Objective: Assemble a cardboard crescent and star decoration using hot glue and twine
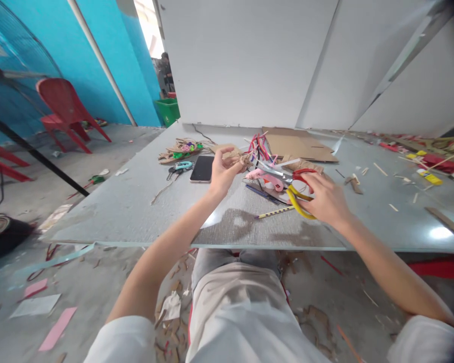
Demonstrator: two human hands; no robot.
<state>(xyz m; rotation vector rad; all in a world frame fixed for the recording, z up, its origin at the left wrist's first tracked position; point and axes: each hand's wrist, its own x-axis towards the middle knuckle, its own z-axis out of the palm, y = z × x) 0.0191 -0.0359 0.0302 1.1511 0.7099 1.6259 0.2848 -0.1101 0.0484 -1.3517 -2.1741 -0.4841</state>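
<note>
Head view: at centre frame the left hand (222,174) is raised just over the grey table (136,201), its fingers pinched around a small brown bundle (236,159) of cardboard or twine. Right of centre, the right hand (325,199) lies low on the table, fingers curled over the yellow scissors (297,200); how firmly it grips them cannot be told. Red scissors (302,174) lie just above that hand, their blades pointing left toward the bundle. Between the hands sit pink scraps (267,179) and a striped pencil (276,212). A bunch of coloured wires (259,146) stands just behind the bundle, with a cardboard sheet (298,143) to the upper right of it. Left of the left hand lies a dark phone (202,168), screen blank, with keys (179,168) beside it. A red chair (66,113) stands at upper left and a green bin (168,111) at upper centre. No writing or brand can be read anywhere.
</note>
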